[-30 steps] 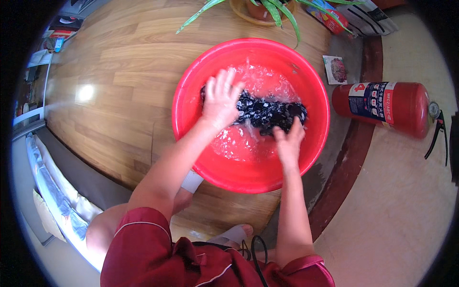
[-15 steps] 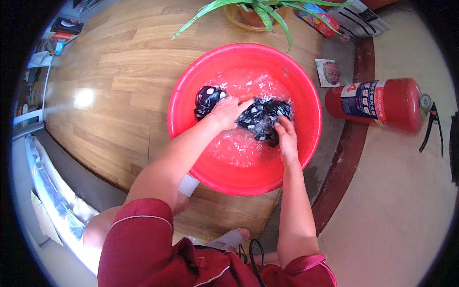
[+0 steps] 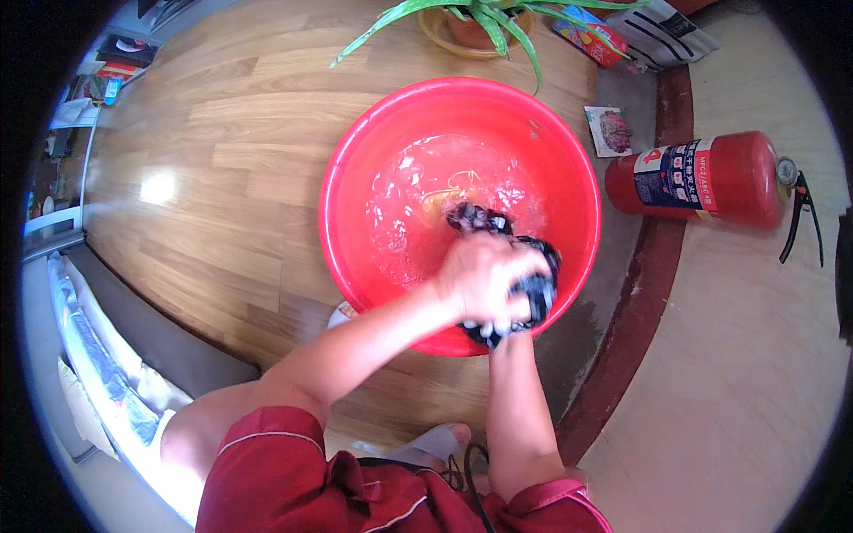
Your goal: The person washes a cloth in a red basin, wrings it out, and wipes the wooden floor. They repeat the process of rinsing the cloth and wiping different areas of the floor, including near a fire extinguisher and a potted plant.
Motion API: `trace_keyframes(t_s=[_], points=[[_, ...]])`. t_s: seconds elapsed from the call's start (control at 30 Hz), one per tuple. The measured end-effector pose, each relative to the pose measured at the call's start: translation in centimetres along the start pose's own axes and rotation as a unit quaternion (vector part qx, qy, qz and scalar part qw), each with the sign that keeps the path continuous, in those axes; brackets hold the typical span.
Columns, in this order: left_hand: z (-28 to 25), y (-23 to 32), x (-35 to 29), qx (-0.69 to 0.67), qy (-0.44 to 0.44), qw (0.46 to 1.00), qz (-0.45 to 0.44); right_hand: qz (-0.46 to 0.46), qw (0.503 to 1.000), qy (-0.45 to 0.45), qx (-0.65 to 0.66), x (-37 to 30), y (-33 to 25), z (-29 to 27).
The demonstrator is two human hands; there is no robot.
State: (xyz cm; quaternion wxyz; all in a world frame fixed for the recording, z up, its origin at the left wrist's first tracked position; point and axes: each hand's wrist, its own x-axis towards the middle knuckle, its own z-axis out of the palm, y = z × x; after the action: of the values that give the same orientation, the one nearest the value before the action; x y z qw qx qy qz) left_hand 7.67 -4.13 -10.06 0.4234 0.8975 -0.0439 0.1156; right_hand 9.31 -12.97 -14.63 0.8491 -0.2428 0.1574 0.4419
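A bunched, wet black cloth with white dots (image 3: 538,282) is gathered over the near right side of a round red basin (image 3: 342,151). My left hand (image 3: 484,277), blurred by motion, closes over the cloth from above. Beneath it, my right hand (image 3: 513,341) holds the same bundle; its fingers are mostly hidden by the cloth and the left hand. One end of the cloth hangs toward the middle of the basin. Rippling water (image 3: 400,209) covers the basin's bottom, with a yellowish patch near its centre.
A red fire extinguisher (image 3: 742,182) lies on its side to the right of the basin. Beyond the basin stands a potted aloe-like plant (image 3: 475,31). Colourful packets (image 3: 586,35) and a small picture card (image 3: 609,131) lie at the far right. Wood-look flooring (image 3: 222,178) spreads to the left.
Both hands have come together toward me at the basin's near right. The dotted cloth, spread in the water before, is now bunched up between them.
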Motion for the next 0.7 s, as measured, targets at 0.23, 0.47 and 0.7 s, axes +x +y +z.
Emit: trace_keyframes(t_s=[0.23,0.47,0.7], points=[[-4.0,-10.6,-0.2,0.269,-0.115,0.914,-0.280,-0.066,0.977,0.165,-0.119,-1.1,-2.9,0.4],[-1.0,-12.5,0.1,0.294,-0.087,0.914,-0.265,-0.169,0.511,0.126,-0.833,2.5,-0.1,-2.4],[2.7,-13.3,1.8,0.375,-0.266,0.857,-0.232,0.118,0.432,0.022,-0.894,6.0,-2.5,-5.2]])
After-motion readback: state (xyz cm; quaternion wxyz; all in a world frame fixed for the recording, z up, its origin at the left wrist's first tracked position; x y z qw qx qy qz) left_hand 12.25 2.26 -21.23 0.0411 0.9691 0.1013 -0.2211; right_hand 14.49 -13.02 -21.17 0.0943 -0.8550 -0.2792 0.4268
